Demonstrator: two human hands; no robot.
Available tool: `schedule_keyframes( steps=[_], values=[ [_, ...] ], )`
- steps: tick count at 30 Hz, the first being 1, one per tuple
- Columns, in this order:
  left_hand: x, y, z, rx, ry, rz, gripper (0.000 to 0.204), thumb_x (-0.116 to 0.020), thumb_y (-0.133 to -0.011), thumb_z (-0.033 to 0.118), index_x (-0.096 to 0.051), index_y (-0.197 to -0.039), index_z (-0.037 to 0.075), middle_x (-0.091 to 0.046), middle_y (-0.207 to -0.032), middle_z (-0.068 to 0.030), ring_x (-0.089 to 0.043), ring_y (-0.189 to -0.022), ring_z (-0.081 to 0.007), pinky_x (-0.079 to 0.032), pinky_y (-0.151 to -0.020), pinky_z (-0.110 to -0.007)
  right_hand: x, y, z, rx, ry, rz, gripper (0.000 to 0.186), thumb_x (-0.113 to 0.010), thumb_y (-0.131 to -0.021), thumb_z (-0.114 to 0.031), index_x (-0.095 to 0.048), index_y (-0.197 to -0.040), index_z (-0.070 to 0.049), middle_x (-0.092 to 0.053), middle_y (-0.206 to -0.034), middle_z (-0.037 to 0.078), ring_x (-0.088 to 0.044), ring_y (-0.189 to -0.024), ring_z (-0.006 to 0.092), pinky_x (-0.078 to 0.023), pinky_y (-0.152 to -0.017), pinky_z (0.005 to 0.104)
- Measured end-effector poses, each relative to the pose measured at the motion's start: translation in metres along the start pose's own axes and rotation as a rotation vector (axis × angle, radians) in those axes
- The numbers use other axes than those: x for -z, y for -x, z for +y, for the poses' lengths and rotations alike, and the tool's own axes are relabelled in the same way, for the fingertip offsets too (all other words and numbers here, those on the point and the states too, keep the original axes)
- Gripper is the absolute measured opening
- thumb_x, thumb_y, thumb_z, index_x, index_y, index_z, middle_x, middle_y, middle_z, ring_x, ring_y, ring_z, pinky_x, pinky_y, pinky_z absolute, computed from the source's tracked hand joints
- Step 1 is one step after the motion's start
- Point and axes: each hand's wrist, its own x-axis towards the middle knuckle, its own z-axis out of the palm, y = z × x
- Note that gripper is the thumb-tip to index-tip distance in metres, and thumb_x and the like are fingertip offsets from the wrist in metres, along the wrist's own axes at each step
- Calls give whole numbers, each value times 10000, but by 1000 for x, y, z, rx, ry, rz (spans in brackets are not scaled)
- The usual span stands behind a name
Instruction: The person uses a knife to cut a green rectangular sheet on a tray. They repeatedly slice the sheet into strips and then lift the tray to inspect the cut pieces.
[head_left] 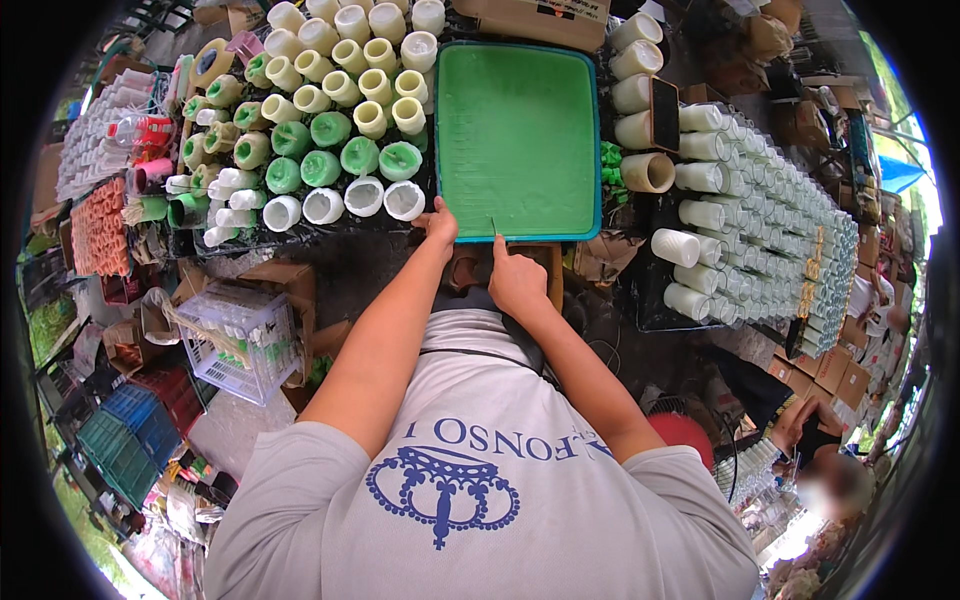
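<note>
A square tray with a teal rim (598, 140) holds a smooth green layer (516, 130). My left hand (439, 225) grips its near left corner. At the middle of its near edge is my right hand (515, 272), index finger extended to the rim and other fingers curled; a thin dark sliver or line shows at that fingertip, and whether the hand holds it is unclear. Left of the tray stand several white cups (403, 200), green-filled containers (359, 156) and cream cylinders (380, 86).
Glass tumblers with pale fillings (702, 176) crowd the right table. A cardboard box (530, 15) sits beyond the tray. A clear crate (240, 340) and stacked coloured crates (120, 450) are lower left. Another person (800, 420) is at lower right, near cartons (835, 372).
</note>
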Motion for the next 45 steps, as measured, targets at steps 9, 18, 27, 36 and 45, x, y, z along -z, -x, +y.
schedule_keyframes(
  steps=[9, 18, 27, 36, 45],
  values=[
    [14, 76, 41, -37, -14, 33, 1018, -277, -1111, 632, 251, -1602, -86, 118, -1762, -261, -174, -1627, -392, -248, -1301, -444, 19, 8, 2, 30, -49, -126, 691, -656, -888, -165, -487, -1523, 49, -777, -1027, 235, -772, -943, 402, -616, -836, 504],
    [10, 70, 45, 2, 4, 56, 1021, -279, -1108, 636, 255, -1603, -79, 127, -1760, -261, -171, -1630, -383, -242, -1301, -433, 36, -14, 3, 69, 24, -252, 510, -609, -925, -171, -602, -1384, 49, -768, -1129, 240, -755, -1076, 391, -600, -911, 489],
    [18, 74, 44, -13, -39, -23, 1023, -278, -1107, 637, 242, -1601, -93, 232, -1734, -264, -89, -1644, -375, -198, -1318, -432, 96, 10, 33, 23, -92, 38, 533, -578, -956, -186, -557, -1479, -88, -770, -977, 224, -747, -909, 442, -583, -815, 550],
    [11, 57, 29, -21, -50, -4, 1027, -228, -1079, 709, 232, -1632, -24, 260, -1742, -212, 201, -1608, -443, -11, -1326, -544, 78, -132, 42, 3, -145, 317, 625, -553, -1018, -224, -398, -1618, -150, -757, -909, 209, -724, -832, 449, -553, -749, 584],
    [14, 65, 34, -37, -39, 30, 1018, -303, -1107, 630, 212, -1614, -88, 171, -1734, -308, -156, -1627, -414, -225, -1311, -447, 55, -162, 41, 28, -75, 398, 632, -562, -1008, -211, -413, -1618, -138, -762, -891, 181, -726, -780, 428, -563, -705, 570]
  ],
)
